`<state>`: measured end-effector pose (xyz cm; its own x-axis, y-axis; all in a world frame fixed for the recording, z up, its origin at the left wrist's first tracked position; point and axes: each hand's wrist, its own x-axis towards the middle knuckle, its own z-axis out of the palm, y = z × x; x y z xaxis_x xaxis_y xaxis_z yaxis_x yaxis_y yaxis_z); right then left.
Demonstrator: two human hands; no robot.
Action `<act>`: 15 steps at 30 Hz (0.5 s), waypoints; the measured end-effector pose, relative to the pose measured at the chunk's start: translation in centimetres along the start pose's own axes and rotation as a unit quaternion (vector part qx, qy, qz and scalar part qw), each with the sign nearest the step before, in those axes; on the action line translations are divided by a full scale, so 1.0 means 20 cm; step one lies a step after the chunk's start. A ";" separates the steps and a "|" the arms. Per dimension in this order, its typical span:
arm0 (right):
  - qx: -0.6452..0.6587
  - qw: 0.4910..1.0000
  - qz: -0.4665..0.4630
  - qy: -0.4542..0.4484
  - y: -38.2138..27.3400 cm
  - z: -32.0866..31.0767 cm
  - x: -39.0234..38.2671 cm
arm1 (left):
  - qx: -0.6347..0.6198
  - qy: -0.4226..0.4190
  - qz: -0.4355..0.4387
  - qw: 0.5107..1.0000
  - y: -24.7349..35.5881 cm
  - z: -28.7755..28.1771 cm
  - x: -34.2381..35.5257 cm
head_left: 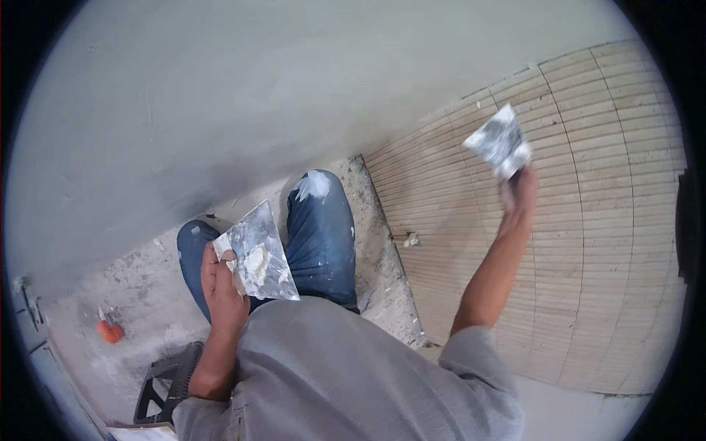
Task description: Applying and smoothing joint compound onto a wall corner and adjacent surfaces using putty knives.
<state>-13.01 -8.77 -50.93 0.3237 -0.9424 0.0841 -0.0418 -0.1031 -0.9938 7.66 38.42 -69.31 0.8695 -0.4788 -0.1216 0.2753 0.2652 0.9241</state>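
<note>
My left hand (224, 287) grips a square, smeared metal plate (267, 239) by its left edge, with a lump of white paste (256, 263) on it, held over my knees in blue jeans (320, 250). My right hand (519, 192) is raised out to the right, wrapped round the handle of a wide putty knife (498, 138), whose blade is streaked with white and blurred. The knife is in front of the ribbed beige tiles (566, 242), near the smooth grey wall (220, 88); whether it touches either, I cannot tell.
An orange object (109, 331) lies on the dusty floor (118, 287) at the left, near a black plastic step or stand (163, 382). A small pale lump (412, 239) shows on the tiles. A dark object (682, 224) is at the right rim.
</note>
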 end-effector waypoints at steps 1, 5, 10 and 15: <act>0.110 0.993 0.035 -0.032 0.10 0.08 -0.18 | -0.003 0.010 0.002 1.000 -0.01 0.00 0.00; 0.267 0.944 0.170 -0.091 0.34 0.39 -0.60 | -0.121 -0.015 -0.038 0.992 -0.04 0.18 0.09; -0.087 0.947 -0.065 -0.302 0.44 0.66 -0.98 | 0.058 0.025 0.058 0.996 -0.06 0.37 0.16; -0.271 0.811 -0.368 -0.366 0.43 0.80 -1.07 | 0.434 0.075 0.230 0.868 -0.14 0.33 0.13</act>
<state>-5.09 15.57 -62.39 0.9159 -0.1413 0.3758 0.0719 -0.8631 -0.4999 6.39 30.83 -69.85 0.8675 -0.3571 0.3462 -0.4703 -0.3621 0.8048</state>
